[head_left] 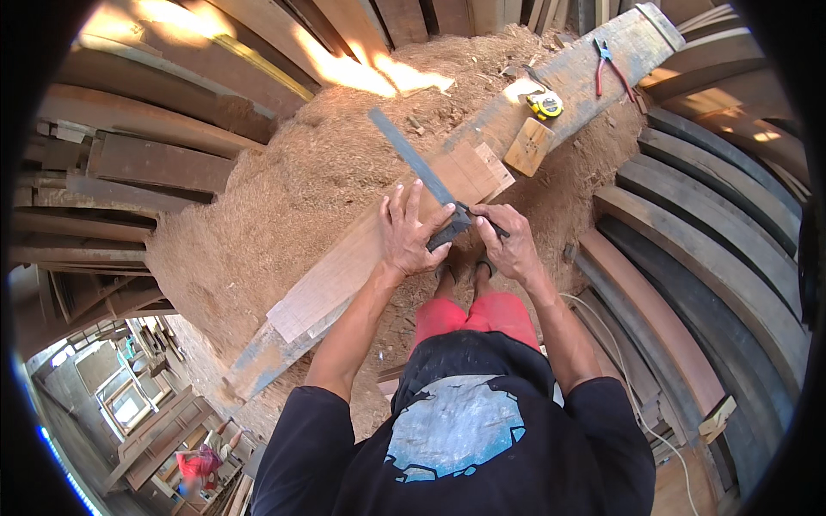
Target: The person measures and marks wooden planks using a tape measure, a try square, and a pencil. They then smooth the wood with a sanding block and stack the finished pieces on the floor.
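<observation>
My left hand [409, 230] holds a try square [408, 153] against a pale wooden board [344, 258], with its thumb and a finger at the dark stock and the other fingers spread over the board. The square's grey blade slants across the board and past its far edge. In my right hand [509, 245] is a slim dark pencil or marker [494, 225], pinched between the fingers. Its tip comes up to the square near the board's near edge, where the exact contact is too small to make out. Faint lines cross the board's right end.
Under the board lies a long worn plank [594, 64]. On it are a wooden block [529, 147], a yellow tape measure [545, 105] and red-handled pliers [609, 67]. Wood shavings [284, 189] heap behind. Curved timbers [688, 258] stack at right; another person [202, 464] is far lower left.
</observation>
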Action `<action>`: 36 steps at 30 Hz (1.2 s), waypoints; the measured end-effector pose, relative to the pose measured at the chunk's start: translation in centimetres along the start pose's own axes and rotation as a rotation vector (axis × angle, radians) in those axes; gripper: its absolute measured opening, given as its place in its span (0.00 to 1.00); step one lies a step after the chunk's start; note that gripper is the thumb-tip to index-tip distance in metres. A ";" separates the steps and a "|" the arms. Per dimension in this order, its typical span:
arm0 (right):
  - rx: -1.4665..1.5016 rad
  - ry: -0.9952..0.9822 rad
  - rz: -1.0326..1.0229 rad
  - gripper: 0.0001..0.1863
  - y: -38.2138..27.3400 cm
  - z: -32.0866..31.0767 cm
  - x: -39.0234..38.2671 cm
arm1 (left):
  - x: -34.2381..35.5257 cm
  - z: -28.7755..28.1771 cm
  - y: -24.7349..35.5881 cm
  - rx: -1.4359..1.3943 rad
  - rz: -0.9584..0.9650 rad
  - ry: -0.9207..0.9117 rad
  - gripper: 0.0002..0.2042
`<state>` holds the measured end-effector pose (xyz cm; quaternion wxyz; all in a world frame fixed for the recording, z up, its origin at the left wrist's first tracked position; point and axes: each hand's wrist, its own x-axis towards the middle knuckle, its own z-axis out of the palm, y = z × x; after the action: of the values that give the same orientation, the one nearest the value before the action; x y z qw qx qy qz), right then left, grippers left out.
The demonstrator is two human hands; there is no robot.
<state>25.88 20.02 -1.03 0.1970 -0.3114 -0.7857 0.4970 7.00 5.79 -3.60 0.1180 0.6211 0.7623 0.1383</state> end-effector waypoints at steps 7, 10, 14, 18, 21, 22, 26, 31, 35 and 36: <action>-0.031 0.053 -0.012 0.11 -1.1 3.5 5.2 | 0.5 -0.5 0.3 0.021 -0.030 -0.054 0.37; -0.078 0.069 -0.045 0.11 -1.2 3.9 7.2 | 0.2 -0.3 0.3 0.005 -0.044 -0.083 0.37; -0.046 -0.120 0.170 0.11 -3.3 0.8 6.3 | 0.0 0.0 0.0 -0.020 -0.035 -0.034 0.37; -0.224 -0.266 0.113 0.12 -2.4 -2.1 3.2 | 0.1 0.1 -0.2 -0.037 -0.010 0.013 0.37; -0.321 -0.358 0.201 0.13 -2.4 -2.6 1.0 | -0.1 -0.1 0.0 -0.041 -0.007 0.003 0.37; -0.313 -0.366 0.247 0.14 -1.3 -2.0 0.1 | 0.0 0.0 0.0 -0.047 -0.009 -0.003 0.37; -0.399 -0.127 0.171 0.16 1.3 1.1 -2.2 | 0.2 0.4 0.0 -0.039 0.004 0.019 0.38; 0.121 0.178 0.563 0.15 0.7 7.6 -2.3 | -0.3 0.5 0.0 -0.028 0.005 0.034 0.39; 0.255 0.261 0.551 0.14 1.5 10.7 -3.2 | -0.8 -0.3 -0.7 -0.030 0.018 -0.023 0.39; 0.304 0.242 0.546 0.14 1.4 10.9 -3.3 | -1.0 -0.3 -1.0 -0.049 0.024 -0.018 0.40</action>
<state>21.97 11.02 -6.96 0.1926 -0.5342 -0.5609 0.6024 6.20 4.56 -3.68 0.1383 0.6282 0.7503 0.1525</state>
